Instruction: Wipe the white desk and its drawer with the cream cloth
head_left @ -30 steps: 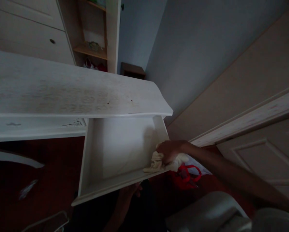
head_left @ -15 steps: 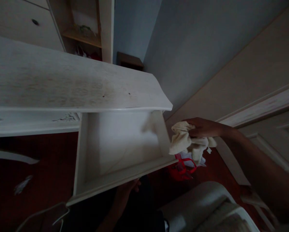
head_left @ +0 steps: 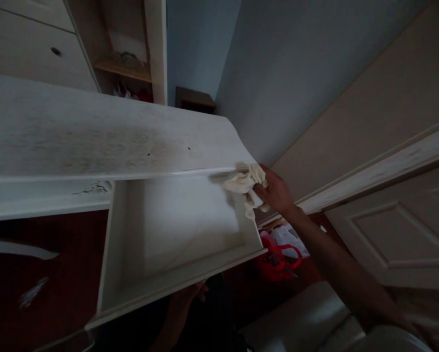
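Note:
My right hand [head_left: 276, 189] grips a crumpled cream cloth [head_left: 245, 185] and presses it against the front right corner of the white dresser top [head_left: 94, 137]. Just below it the white drawer [head_left: 175, 281] is pulled out and shows nothing inside. My left hand [head_left: 190, 296] reaches up under the drawer's front edge from below; its fingers curl against the underside and are mostly hidden in the dark.
A red-and-white bag [head_left: 281, 249] lies on the dark red floor right of the drawer. A white panelled door [head_left: 395, 234] stands at the right, a blue wall [head_left: 278, 63] behind. A wardrobe with a shelf nook [head_left: 127, 63] stands at the back left.
My right hand lifted the cloth out of the drawer's right front corner, swung it right of the drawer, then brought it up to the dresser top's edge. The left hand stayed under the drawer.

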A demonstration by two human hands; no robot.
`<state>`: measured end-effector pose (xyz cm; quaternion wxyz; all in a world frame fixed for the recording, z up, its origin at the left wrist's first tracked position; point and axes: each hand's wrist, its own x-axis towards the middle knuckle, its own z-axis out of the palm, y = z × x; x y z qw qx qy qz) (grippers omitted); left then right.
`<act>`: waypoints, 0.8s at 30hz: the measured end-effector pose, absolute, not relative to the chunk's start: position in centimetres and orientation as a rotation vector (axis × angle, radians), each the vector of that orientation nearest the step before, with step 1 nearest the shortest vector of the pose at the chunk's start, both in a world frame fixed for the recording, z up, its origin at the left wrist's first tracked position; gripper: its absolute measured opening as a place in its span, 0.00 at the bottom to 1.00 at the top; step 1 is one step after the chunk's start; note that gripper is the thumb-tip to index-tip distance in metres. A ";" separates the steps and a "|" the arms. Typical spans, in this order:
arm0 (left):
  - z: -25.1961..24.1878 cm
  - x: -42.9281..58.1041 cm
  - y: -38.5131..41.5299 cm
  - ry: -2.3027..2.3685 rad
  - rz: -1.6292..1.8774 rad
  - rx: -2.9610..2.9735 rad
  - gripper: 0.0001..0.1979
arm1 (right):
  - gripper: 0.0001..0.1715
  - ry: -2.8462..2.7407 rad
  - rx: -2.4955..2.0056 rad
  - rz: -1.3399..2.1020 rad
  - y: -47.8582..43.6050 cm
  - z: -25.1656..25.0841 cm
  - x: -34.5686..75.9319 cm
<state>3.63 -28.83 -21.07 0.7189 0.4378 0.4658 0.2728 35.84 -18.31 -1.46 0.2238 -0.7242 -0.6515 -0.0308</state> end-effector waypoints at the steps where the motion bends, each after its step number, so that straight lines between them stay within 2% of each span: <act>1: -21.1 3.7 -28.9 1.039 0.611 0.955 0.26 | 0.38 -1.846 -1.992 -0.085 -17.6 -2.2 35.4; 8: -21.3 3.6 -28.9 1.059 0.626 0.950 0.25 | 0.35 -2.074 -2.021 -0.079 -17.3 -4.0 34.0; 17: -21.1 3.6 -29.1 1.007 0.665 0.879 0.22 | 0.33 -2.213 -1.947 0.059 -26.9 -4.8 33.4; 24: -20.2 3.8 -29.1 0.993 0.632 0.836 0.24 | 0.31 -2.308 -1.824 0.031 -31.4 -4.3 31.4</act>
